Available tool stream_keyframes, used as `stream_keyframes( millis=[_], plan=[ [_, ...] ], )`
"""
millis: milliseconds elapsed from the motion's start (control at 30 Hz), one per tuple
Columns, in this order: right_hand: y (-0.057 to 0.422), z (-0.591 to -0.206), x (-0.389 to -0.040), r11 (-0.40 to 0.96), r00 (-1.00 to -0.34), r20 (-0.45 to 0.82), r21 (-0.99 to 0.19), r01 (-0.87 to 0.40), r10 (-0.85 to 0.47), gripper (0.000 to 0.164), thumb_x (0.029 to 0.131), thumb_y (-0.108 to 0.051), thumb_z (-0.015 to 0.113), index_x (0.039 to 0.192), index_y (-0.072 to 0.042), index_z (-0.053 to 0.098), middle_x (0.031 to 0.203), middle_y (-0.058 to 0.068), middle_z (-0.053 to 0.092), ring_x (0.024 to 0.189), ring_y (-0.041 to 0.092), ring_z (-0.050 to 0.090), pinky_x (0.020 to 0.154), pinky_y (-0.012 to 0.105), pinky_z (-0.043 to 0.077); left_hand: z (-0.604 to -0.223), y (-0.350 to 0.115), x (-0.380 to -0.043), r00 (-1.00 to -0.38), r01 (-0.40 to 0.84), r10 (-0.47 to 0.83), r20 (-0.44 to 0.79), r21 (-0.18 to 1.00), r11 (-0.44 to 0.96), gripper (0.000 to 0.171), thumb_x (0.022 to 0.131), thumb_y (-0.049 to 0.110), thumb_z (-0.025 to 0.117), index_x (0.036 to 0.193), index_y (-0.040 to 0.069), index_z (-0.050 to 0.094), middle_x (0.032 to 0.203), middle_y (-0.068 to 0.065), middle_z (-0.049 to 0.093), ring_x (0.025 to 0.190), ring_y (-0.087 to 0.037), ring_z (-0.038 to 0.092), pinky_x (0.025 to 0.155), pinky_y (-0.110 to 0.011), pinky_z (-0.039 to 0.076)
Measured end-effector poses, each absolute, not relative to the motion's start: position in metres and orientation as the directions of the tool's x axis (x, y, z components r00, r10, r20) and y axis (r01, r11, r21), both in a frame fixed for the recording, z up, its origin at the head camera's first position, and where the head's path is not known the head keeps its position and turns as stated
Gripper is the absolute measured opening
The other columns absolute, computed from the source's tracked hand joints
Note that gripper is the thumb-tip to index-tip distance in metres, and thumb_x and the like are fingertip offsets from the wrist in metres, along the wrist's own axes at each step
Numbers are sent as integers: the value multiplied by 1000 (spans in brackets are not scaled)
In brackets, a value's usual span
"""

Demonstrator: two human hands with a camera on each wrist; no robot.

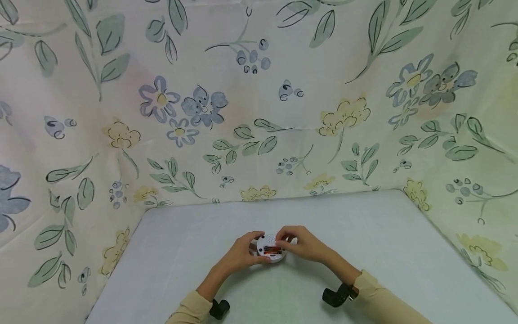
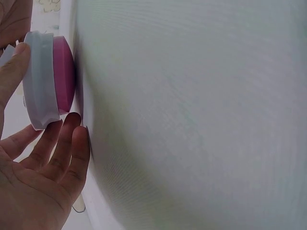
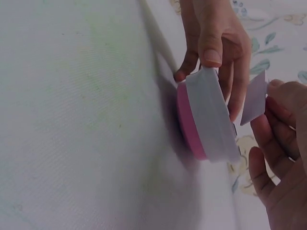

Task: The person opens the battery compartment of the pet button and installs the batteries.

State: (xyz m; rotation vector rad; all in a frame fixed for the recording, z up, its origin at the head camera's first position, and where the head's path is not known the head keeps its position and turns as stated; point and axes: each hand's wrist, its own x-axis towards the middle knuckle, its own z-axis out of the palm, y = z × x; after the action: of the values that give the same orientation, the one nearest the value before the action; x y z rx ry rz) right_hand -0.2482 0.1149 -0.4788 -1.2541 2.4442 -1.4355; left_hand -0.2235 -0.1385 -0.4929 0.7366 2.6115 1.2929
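A round white device with a pink base (image 3: 208,112) is held just above the white surface, its underside facing up in the head view. Batteries with orange wrappers (image 1: 273,250) lie in its uncovered compartment, beside a patch of small holes. My left hand (image 1: 242,253) grips the device by its rim from the left, thumb on the near side and fingers on the far side. Between thumb and fingers, my right hand (image 1: 302,244) pinches a thin white battery cover (image 3: 255,98). In the right wrist view that cover is apart from the device, tilted over its battery side.
A white cloth-covered table (image 1: 194,238) spreads around both hands. Floral fabric (image 1: 251,112) hangs behind it and along both sides. Black wrist cameras (image 1: 340,294) are strapped to both forearms, near the beige sleeves.
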Motion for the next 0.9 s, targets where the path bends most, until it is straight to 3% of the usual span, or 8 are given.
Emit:
stream_keyframes(
  millis=[200, 333, 433, 567, 733, 900],
  plan=[
    [116, -482, -249, 225, -676, 338, -767, -601, -655, 4, 98, -7, 68, 102, -9, 69, 97, 0, 69, 86, 14, 64, 78, 31, 56, -495, -138, -224, -866, 377, 490, 103, 778, 503, 77, 86, 31, 85, 145, -3, 49, 138, -16, 56, 103, -26, 64, 79, -32, 56],
    [115, -486, -251, 220, -680, 349, -767, -602, -644, 7, 98, -4, 68, 101, -10, 67, 95, -5, 66, 84, 13, 64, 75, 30, 56, -496, -138, -226, -864, 382, 490, 113, 780, 495, 78, 86, 32, 85, 145, -3, 49, 137, -13, 57, 103, -24, 64, 80, -31, 55],
    [114, -487, -253, 229, -683, 351, -761, -606, -641, 8, 98, -6, 68, 106, -7, 65, 94, -7, 65, 83, 13, 64, 73, 30, 56, -497, -138, -226, -865, 382, 488, 113, 780, 496, 77, 86, 32, 85, 145, -2, 49, 137, -12, 57, 103, -23, 64, 80, -30, 55],
    [113, -486, -254, 237, -677, 342, -756, -610, -652, 18, 99, -5, 66, 117, -5, 66, 94, 0, 67, 83, 14, 63, 74, 30, 56, -498, -138, -226, -871, 368, 481, 99, 780, 507, 76, 85, 33, 85, 145, 0, 50, 137, -11, 57, 104, -23, 64, 80, -29, 55],
    [113, -484, -255, 217, -661, 331, -766, -605, -673, 20, 101, -2, 62, 119, -6, 71, 104, 9, 70, 90, 21, 64, 80, 31, 56, -498, -138, -226, -875, 357, 476, 87, 780, 514, 77, 85, 33, 86, 145, 1, 50, 138, -11, 56, 104, -22, 63, 80, -30, 55],
    [115, -483, -256, 202, -649, 334, -768, -607, -683, 16, 101, -5, 63, 114, -4, 73, 110, 8, 71, 94, 23, 66, 82, 32, 56, -497, -138, -226, -877, 354, 472, 85, 779, 517, 77, 85, 33, 85, 145, 1, 50, 139, -11, 56, 104, -22, 63, 81, -30, 54]
  ],
)
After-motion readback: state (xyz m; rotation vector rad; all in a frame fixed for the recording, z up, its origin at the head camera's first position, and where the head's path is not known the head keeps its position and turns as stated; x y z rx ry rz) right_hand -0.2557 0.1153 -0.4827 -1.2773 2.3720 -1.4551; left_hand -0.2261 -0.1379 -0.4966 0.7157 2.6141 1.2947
